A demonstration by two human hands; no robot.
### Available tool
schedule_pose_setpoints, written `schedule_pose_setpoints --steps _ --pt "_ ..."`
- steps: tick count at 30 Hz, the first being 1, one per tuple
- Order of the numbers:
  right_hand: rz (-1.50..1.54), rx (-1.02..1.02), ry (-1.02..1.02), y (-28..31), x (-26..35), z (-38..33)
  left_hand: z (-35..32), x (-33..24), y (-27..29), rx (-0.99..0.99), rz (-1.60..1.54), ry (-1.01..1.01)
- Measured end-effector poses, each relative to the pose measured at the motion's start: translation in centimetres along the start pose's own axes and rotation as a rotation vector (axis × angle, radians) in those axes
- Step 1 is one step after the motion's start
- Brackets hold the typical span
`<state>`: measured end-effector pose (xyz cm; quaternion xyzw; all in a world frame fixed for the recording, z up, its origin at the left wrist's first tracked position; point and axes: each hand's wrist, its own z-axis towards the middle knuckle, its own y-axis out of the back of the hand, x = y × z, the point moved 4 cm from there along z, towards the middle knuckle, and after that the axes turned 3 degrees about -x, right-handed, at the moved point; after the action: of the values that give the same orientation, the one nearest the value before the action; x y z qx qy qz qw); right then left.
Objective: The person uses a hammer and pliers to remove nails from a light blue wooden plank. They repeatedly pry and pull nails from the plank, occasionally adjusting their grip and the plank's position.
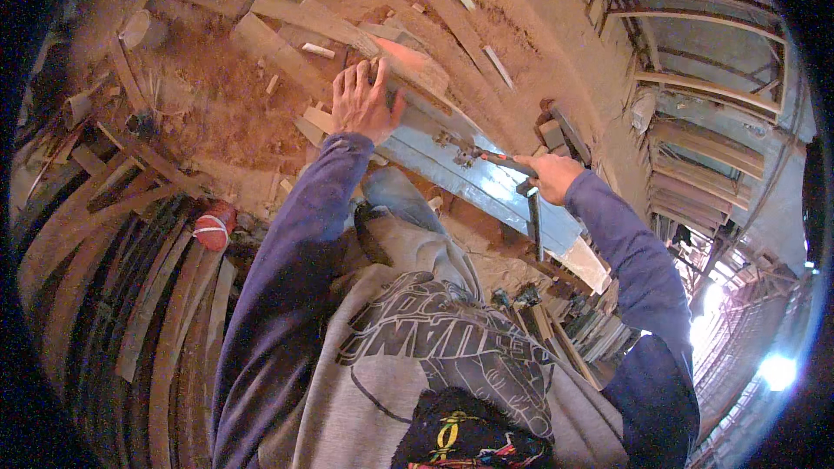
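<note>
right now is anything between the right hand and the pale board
The slim tool gripped in the right hand reaches out over the pale board. A dark bar shows just below that hand; whether it blocks anything is unclear.

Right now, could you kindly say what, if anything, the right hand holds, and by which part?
The right hand holds a slender hand tool by its right end.

Tool (499, 160) — tip too blurred to tell; rear end — hidden in right hand (556, 177).
</note>
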<state>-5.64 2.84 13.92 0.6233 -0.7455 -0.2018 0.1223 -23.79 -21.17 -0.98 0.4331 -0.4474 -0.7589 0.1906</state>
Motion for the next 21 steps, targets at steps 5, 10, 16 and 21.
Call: schedule_pose_setpoints --steps 5,10,16,21 --pt "0.085 -0.057 0.107 -0.9 -0.5 0.6 -0.2 -0.2 -0.7 -0.053 0.013 -0.027" --pt "-0.051 -0.058 0.137 -1.1 -0.8 1.2 -0.4 -0.3 -0.5 -0.077 0.008 -0.018" --pt "0.065 -0.063 0.027 -2.1 -0.3 0.5 -0.1 0.0 -0.1 -0.015 -0.028 0.014" --pt "0.095 -0.163 -0.014 -4.4 -2.4 -1.1 0.2 0.1 0.4 0.007 -0.032 0.025"
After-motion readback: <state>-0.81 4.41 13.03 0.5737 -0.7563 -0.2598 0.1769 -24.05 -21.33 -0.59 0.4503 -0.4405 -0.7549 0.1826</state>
